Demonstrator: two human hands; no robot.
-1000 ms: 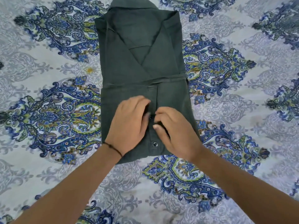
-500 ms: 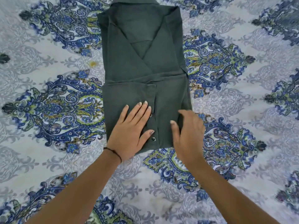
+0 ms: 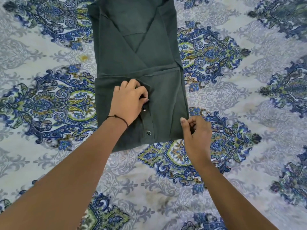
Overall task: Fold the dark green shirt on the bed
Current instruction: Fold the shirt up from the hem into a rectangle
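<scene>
Left hand has moved up the lower panel of the dark green shirt. Half a second ago it lay flat with straight fingers; its fingers are now curled and grip a bunch of cloth beside the placket, just below the cross fold. Right hand has shifted outward from the panel to the right edge of the shirt. Its fingers are curled, the thumb tip lies on the cloth, and it pinches that edge near the lower right corner. Two snap buttons show on the placket between the hands. A thin dark cord circles the left wrist. The shirt lies folded on the patterned bed, at upper centre of the view, sleeves crossed over the body and its position unchanged.
</scene>
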